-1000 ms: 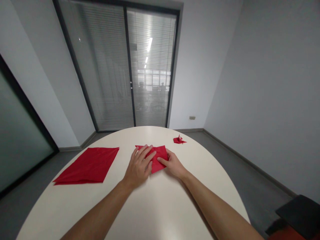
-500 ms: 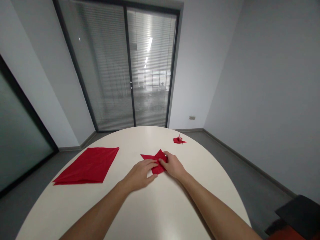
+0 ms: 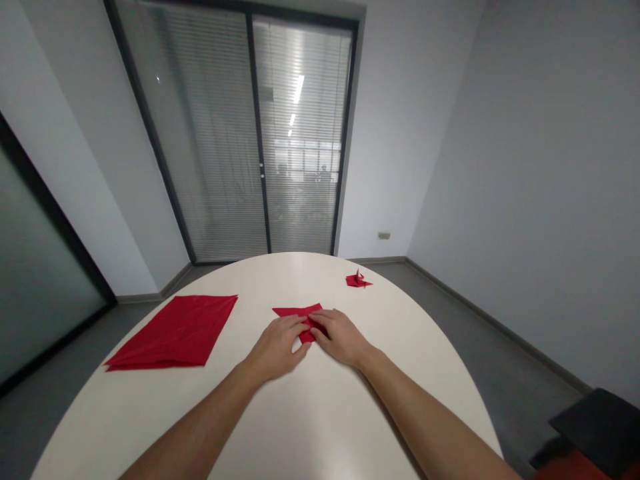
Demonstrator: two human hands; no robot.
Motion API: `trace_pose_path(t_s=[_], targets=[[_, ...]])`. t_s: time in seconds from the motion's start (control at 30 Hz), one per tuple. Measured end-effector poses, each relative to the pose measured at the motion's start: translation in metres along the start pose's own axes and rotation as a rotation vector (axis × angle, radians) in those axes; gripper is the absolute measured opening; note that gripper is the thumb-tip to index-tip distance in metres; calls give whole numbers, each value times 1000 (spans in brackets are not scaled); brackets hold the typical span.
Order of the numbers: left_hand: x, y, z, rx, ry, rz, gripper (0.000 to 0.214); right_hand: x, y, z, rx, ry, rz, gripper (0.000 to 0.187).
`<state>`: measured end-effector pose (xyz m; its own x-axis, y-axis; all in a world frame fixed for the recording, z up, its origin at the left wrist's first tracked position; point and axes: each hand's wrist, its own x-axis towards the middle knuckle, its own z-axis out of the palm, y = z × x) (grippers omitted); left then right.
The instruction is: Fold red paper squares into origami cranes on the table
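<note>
A small sheet of red paper, partly folded, lies on the white round table just beyond my hands. My left hand rests on its near left part with the fingers curled onto the paper. My right hand lies on its right part, fingers pressed down flat over the fold. Most of the paper is hidden under both hands; only a red strip and a small corner between them show.
A stack of large red paper sheets lies at the left of the table. A small folded red paper figure sits at the far right of the table. A dark seat stands at the lower right, off the table. Glass doors with blinds are behind.
The paper was a wider flat piece, then a raised point was folded over. Both hands have closed in and now press it down into a smaller, flatter shape.
</note>
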<state>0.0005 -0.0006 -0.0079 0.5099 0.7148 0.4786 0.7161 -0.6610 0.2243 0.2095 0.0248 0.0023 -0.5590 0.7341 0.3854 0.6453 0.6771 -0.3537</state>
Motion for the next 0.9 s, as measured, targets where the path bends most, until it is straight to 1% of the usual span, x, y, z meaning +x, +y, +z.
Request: trace_pose_path(t_s=[0.1,0.27,0.37,0.53,0.6,0.67,0.8,0.9], targets=[[1,0,1,-14,12,7,30,-1,1,3,-2,-26,-21,36],[2,2,-2,-27,10,-10,24,-2,5,4,10,-20,-29,37],[3,2,-5,-30,-14,-42,20,-2,1,0,25,-20,-51,32],[5,0,-7,12,-42,-115,22,-1,-8,-7,46,-45,-88,21],[5,0,-7,18,-45,-131,24,-1,-9,-7,49,-39,-79,16],[5,2,-9,20,-39,-143,23,0,-8,-7,49,-26,-55,16],[5,2,-9,17,-8,-144,16,0,-7,-6,58,-14,3,14],[5,0,-7,25,12,-147,20,0,-8,-7,68,-18,32,12]])
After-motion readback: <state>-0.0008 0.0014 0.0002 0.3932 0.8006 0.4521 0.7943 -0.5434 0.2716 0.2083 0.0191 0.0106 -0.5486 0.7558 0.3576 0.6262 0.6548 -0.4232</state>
